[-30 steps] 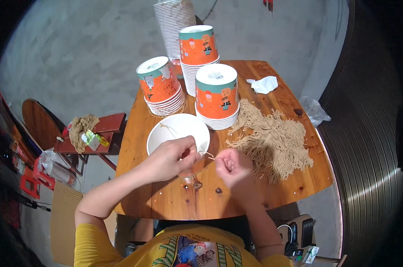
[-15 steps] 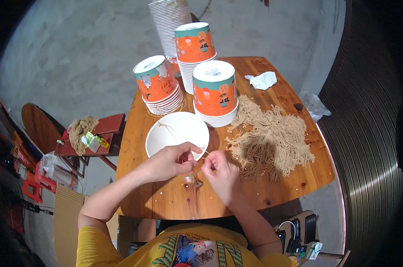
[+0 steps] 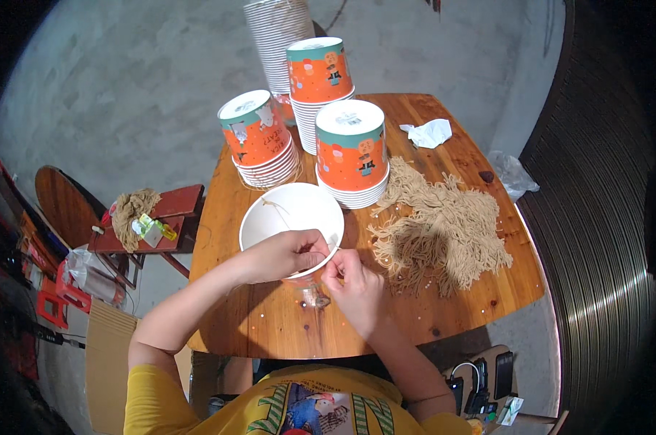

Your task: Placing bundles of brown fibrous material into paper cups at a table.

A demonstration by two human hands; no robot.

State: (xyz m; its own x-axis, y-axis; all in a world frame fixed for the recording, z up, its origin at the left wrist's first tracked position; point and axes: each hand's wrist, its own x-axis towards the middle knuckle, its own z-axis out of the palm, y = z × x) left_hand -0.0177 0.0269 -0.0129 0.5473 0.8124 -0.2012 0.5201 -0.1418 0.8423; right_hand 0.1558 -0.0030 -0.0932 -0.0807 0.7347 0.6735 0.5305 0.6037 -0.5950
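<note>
At centre frame, an open, white-lined paper tub (image 3: 288, 210) is being touched at its lower-right rim by a bare left hand (image 3: 288, 255) and bare right hand (image 3: 355, 286). Upturned orange-and-green paper tubs (image 3: 351, 158), upper centre, and shaggy tan yarn (image 3: 455, 228), right, are being borne by a brown wooden table (image 3: 270, 330).

Your yellow fabric shirt (image 3: 270, 409) at six o'clock bears printed lettering; so does the orange-and-green round paper bucket (image 3: 257, 138) at eleven.

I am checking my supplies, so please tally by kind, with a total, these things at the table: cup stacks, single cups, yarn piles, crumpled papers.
Cup stacks: 4
Single cup: 1
Yarn pile: 1
Crumpled paper: 1
Total: 7
</note>
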